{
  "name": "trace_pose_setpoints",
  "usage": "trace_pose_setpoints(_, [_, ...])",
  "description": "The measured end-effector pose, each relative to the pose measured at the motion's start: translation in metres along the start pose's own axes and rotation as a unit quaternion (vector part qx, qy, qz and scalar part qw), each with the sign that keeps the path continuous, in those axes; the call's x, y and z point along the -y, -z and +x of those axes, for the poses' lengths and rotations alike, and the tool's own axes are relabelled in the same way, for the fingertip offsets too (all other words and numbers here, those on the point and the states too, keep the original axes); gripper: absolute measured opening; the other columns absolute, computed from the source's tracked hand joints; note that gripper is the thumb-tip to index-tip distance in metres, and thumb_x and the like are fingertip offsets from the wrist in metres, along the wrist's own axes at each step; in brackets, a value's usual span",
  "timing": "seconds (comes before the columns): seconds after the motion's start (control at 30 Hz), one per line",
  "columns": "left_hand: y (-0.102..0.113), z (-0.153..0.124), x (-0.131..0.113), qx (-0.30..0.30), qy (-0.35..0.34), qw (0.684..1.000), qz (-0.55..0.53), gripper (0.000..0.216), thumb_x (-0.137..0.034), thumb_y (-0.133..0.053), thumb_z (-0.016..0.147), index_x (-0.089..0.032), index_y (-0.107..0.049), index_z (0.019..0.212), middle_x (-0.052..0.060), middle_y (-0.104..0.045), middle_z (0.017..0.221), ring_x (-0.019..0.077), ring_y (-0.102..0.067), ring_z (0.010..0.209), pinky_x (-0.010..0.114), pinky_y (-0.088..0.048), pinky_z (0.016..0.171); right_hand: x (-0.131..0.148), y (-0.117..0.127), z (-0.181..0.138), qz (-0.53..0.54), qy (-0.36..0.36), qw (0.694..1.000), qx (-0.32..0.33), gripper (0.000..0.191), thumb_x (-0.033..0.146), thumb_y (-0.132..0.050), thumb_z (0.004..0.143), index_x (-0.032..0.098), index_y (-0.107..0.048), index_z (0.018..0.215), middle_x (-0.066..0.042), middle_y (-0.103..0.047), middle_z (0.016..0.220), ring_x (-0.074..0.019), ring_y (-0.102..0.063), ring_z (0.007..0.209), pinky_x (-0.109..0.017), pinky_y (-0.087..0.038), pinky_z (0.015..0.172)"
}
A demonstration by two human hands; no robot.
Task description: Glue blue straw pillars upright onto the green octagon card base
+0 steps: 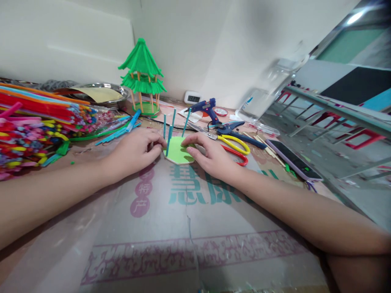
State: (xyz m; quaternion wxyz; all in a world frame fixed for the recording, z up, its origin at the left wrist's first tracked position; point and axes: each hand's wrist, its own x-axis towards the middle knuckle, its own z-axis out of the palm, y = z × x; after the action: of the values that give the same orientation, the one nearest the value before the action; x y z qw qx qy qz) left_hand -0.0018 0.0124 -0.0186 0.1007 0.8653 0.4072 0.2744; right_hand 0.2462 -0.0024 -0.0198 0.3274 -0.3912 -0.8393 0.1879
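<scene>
A light-green board (179, 151) with cut corners lies flat on the covered table, and three thin blue sticks (171, 134) stand up from it. My left hand (141, 147) is at the board's left edge, fingers curled and thumb beside the near stick. On the opposite side my right hand (210, 154) has its index finger and thumb over the board's right part, gripping that edge. Scissors (233, 145) with yellow and red handles lie just beyond my right hand, partly hidden by it. Behind the board stands a green two-tiered pavilion model (143, 79) on light wooden posts.
Bundles of coloured pipe cleaners (36, 126) fill the left side, near a metal bowl (113, 91). A blue glue gun (210, 110), a small digital clock (192, 97), blue-handled pliers (240, 133) and a phone (293, 159) lie toward the back and right. A clear plastic container (262, 95) leans there.
</scene>
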Motion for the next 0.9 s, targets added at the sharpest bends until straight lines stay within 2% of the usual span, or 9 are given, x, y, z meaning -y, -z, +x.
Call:
trace_pose_setpoints(0.2, [-0.002, 0.000, 0.004, 0.009, 0.006, 1.000, 0.026, 0.024, -0.029, -0.046, 0.088, -0.018, -0.068, 0.089, 0.007, -0.068, 0.086, 0.0236, -0.062, 0.081, 0.035, -0.046, 0.075, 0.001, 0.000, -0.001, 0.026, 0.001, 1.000, -0.008, 0.015, 0.030, -0.054, 0.101, 0.021, -0.061, 0.111, -0.008, -0.074, 0.113, -0.0211, -0.070, 0.105, -0.040, -0.056, 0.095])
trace_pose_setpoints(0.37, [-0.003, -0.002, 0.007, -0.002, 0.012, 1.000, 0.012, 0.031, -0.023, -0.038, 0.090, -0.016, -0.068, 0.098, 0.011, -0.072, 0.101, 0.0264, -0.065, 0.097, 0.039, -0.050, 0.087, -0.003, 0.003, -0.001, 0.033, 0.001, 0.999, -0.014, 0.017, 0.033, -0.054, 0.101, 0.022, -0.061, 0.112, -0.009, -0.073, 0.116, -0.0216, -0.070, 0.109, -0.042, -0.055, 0.099])
trace_pose_setpoints(0.43, [-0.002, -0.002, 0.006, -0.002, 0.011, 1.000, 0.006, 0.031, -0.022, -0.038, 0.090, -0.016, -0.068, 0.098, 0.010, -0.071, 0.099, 0.0259, -0.065, 0.095, 0.039, -0.050, 0.085, -0.003, 0.011, 0.000, 0.045, -0.006, 0.999, -0.023, 0.017, 0.034, -0.055, 0.101, 0.022, -0.061, 0.112, -0.009, -0.073, 0.117, -0.0223, -0.069, 0.110, -0.044, -0.055, 0.101])
trace_pose_setpoints(0.53, [0.000, -0.001, 0.002, 0.001, -0.009, 1.000, 0.004, 0.023, -0.029, -0.044, 0.092, -0.018, -0.064, 0.088, 0.006, -0.067, 0.085, 0.0230, -0.062, 0.082, 0.035, -0.047, 0.074, 0.003, 0.032, 0.003, 0.055, -0.020, 0.998, -0.032, 0.016, 0.033, -0.056, 0.099, 0.022, -0.062, 0.108, -0.008, -0.073, 0.113, -0.0229, -0.070, 0.108, -0.044, -0.055, 0.101])
trace_pose_setpoints(0.7, [-0.001, 0.000, 0.001, 0.003, -0.021, 1.000, 0.008, 0.027, -0.038, -0.052, 0.094, -0.020, -0.054, 0.075, 0.002, -0.056, 0.073, 0.0196, -0.053, 0.070, 0.033, -0.038, 0.065, 0.017, 0.070, 0.011, -0.038, -0.033, 0.999, -0.001, 0.018, 0.036, -0.058, 0.098, 0.022, -0.069, 0.102, -0.008, -0.076, 0.104, -0.0270, -0.071, 0.100, -0.049, -0.056, 0.097])
trace_pose_setpoints(0.8, [-0.002, -0.001, 0.003, 0.000, -0.021, 1.000, 0.012, 0.027, -0.037, -0.053, 0.095, -0.021, -0.051, 0.073, 0.003, -0.057, 0.075, 0.0202, -0.053, 0.073, 0.033, -0.038, 0.067, 0.005, 0.081, 0.015, -0.086, -0.048, 0.995, -0.023, 0.020, 0.037, -0.060, 0.096, 0.022, -0.070, 0.104, -0.009, -0.076, 0.103, -0.0289, -0.071, 0.098, -0.052, -0.056, 0.095])
trace_pose_setpoints(0.9, [-0.003, -0.001, 0.003, -0.007, -0.026, 0.999, 0.019, 0.026, -0.036, -0.054, 0.095, -0.021, -0.052, 0.074, 0.003, -0.058, 0.076, 0.0208, -0.054, 0.075, 0.033, -0.039, 0.068, -0.022, 0.086, 0.021, -0.082, -0.077, 0.991, -0.071, 0.027, 0.039, -0.065, 0.093, 0.020, -0.067, 0.112, -0.012, -0.075, 0.113, -0.0299, -0.071, 0.102, -0.052, -0.058, 0.095])
